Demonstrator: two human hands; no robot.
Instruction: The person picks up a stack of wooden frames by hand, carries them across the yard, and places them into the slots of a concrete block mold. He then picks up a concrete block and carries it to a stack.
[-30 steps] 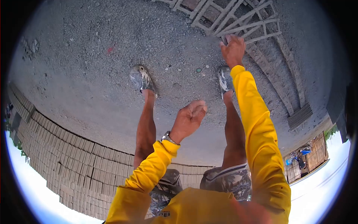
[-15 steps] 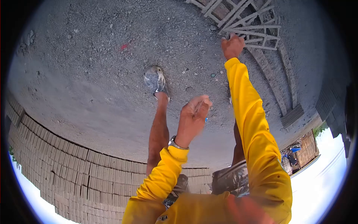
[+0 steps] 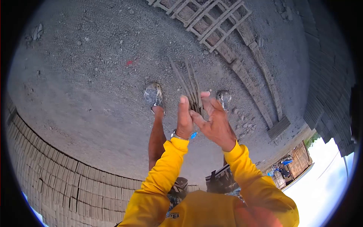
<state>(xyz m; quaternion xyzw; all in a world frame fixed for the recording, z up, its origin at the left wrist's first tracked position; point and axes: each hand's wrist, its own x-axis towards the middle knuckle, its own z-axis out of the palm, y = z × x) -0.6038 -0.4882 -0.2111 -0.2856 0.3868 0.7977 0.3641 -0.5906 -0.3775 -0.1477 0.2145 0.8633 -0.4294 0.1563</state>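
Note:
Several thin, grey-brown sticks (image 3: 190, 81) stand fanned out between my two hands, blurred at their far tips. My right hand (image 3: 217, 125) grips their lower ends, thumb across the near side. Pressed against the bundle from the other side is my left hand (image 3: 185, 119), its thumb pointing away from me; its other fingers are partly hidden. A watch (image 3: 175, 135) circles my left wrist, and something small and blue (image 3: 194, 135) shows beside that hand.
A lattice of grey bars (image 3: 221, 26) lies at the top, over two long rails (image 3: 247, 81) ending at a ribbed block (image 3: 279, 128). Rows of stacked bricks (image 3: 64, 178) fill the lower left. My shoes (image 3: 153, 94) rest on gravelly ground (image 3: 94, 75). A shed (image 3: 298, 162) stands at right.
My right hand has come back from the lattice at upper right to meet my left hand. The sticks are now between both hands; the loose bars fanned over the lattice's near end are gone.

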